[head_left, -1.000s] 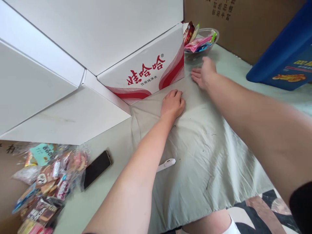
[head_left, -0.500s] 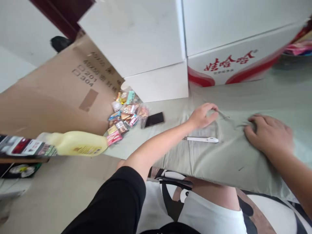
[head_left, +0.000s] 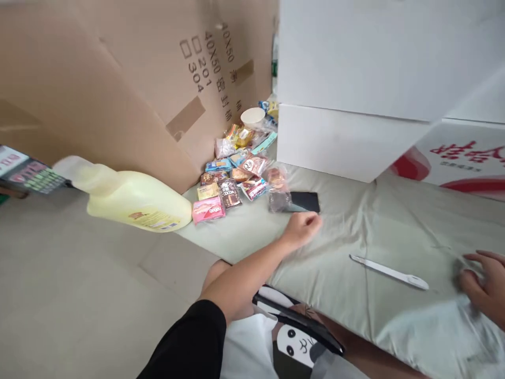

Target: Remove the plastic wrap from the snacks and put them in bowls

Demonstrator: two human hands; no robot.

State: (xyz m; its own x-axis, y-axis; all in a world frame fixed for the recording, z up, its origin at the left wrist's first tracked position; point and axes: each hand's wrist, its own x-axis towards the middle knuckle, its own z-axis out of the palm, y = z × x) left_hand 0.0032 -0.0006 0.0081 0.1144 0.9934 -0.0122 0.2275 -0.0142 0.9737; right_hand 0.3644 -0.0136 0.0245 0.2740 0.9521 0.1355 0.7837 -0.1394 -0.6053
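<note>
My left hand [head_left: 302, 230] is closed, its fingers curled together just in front of a dark phone [head_left: 305, 202]. Whether something small sits in those fingers is hidden. At the right edge, my right hand [head_left: 487, 281] is bent and smeared by motion. It is low over the pale green cloth [head_left: 398, 221], with a blurred greyish patch by its fingertips. Between the hands lies a slim white-handled tool [head_left: 389, 271] with a narrow tip, untouched by either hand.
Snack packets [head_left: 236, 176] are piled left of the phone, with a white bowl [head_left: 253, 117] behind. A yellow bottle [head_left: 138, 202] juts over the left edge. A large cardboard box [head_left: 158, 105] and white boxes [head_left: 331, 137] stand at the back.
The view has swung left. My left hand has moved left, from beyond the white tool to beside the phone. My right hand stays on the tool's right.
</note>
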